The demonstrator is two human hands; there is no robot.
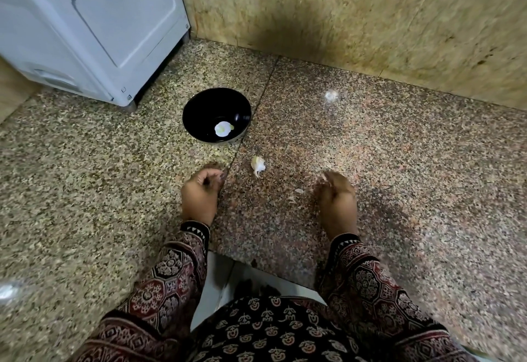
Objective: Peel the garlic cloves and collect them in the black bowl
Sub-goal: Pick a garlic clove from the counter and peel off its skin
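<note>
Speckled granite counter [370, 147] | glossy round black bowl [199, 106], pale clove [222, 129] inside | left hand [199, 195], right hand [336, 196]: fingers curled, grip unclear

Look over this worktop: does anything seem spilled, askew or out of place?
Only minor litter: pale papery garlic skin scraps lie loose on the speckled granite counter beside the right hand. The round black bowl stands upright, nothing spilled.

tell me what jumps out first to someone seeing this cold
The black bowl stands out against the speckled counter, near the corner of a white appliance, with pale peeled garlic in its bottom. Nearer the person, one clove that seems unpeeled lies between the left hand and the right hand, with scraps of skin beside the right hand.
</note>
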